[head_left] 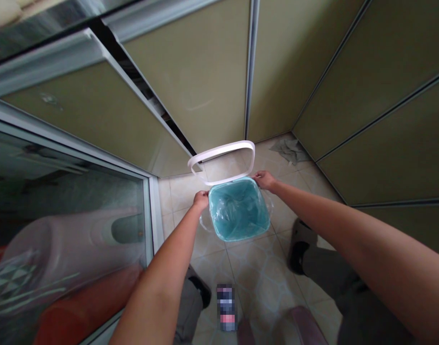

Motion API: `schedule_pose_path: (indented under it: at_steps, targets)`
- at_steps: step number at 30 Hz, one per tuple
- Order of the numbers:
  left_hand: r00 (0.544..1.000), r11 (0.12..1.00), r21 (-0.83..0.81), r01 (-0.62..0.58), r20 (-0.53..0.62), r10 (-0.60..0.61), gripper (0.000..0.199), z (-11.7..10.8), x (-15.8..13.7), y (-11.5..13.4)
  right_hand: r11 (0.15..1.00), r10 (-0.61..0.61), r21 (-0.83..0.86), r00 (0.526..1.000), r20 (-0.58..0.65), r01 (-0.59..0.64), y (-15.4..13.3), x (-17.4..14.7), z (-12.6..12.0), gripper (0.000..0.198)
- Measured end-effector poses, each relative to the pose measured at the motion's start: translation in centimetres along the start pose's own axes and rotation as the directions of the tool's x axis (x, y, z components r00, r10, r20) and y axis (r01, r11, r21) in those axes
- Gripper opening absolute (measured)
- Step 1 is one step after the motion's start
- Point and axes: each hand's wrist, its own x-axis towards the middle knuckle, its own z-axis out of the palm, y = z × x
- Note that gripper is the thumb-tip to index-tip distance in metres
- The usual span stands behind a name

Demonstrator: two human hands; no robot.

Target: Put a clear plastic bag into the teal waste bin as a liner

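Note:
A teal trash bin (pixel 240 235) stands on the tiled floor in front of me, its mouth facing up. A clear plastic trash bag (pixel 237 203) lines it, with loose edges folded out over the rim on both sides. The pale pink rim ring (pixel 221 152) of the bin is tilted up at the back. My left hand (pixel 201 200) is closed on the bag at the left back corner of the rim. At the right back corner, my right hand (pixel 264 180) pinches the bag edge; its fingertips are partly hidden.
Olive cabinet doors (pixel 194 72) stand behind the bin, one tilted with a dark gap. A glass door (pixel 72 206) is on the left. A grey cloth (pixel 290 150) lies in the corner. My feet are on either side, and a blurred-out item (pixel 226 307) lies on the floor.

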Motion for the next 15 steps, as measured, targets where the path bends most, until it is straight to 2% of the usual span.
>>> schedule_pose_path:
  at_steps: [2,4,7,9,12,15]
  targets:
    - [1.0,1.0,0.012,0.005,-0.025,-0.005,0.012,-0.1,-0.4,-0.2,0.999,0.01,-0.047,1.0,-0.011,-0.01,0.7,0.0,0.1,0.017]
    - [0.998,0.999,0.033,0.0,-0.07,0.003,0.016,-0.5,-1.1,-0.5,0.986,-0.01,-0.166,0.998,-0.062,-0.001,1.5,-0.3,-0.3,0.018]
    - [0.977,0.996,0.05,-0.068,-0.198,0.077,0.026,-1.0,-3.1,-0.9,0.936,-0.072,-0.352,0.987,-0.145,0.016,2.6,-1.5,-1.8,0.025]
    - [0.958,0.991,0.031,-0.128,-0.254,0.132,0.03,-1.1,-4.9,-1.3,0.908,-0.121,-0.418,0.976,-0.181,0.035,3.1,-3.0,-2.9,0.026]
    - [0.963,0.982,-0.064,-0.18,-0.214,0.163,0.035,-0.5,-7.8,-2.0,0.903,-0.166,-0.425,0.963,-0.21,0.063,3.5,-5.9,-3.7,0.028]
    - [0.977,0.976,-0.145,-0.163,-0.164,0.139,0.039,0.2,-9.8,-2.5,0.924,-0.172,-0.37,0.971,-0.167,0.1,3.8,-8.8,-3.3,0.031]
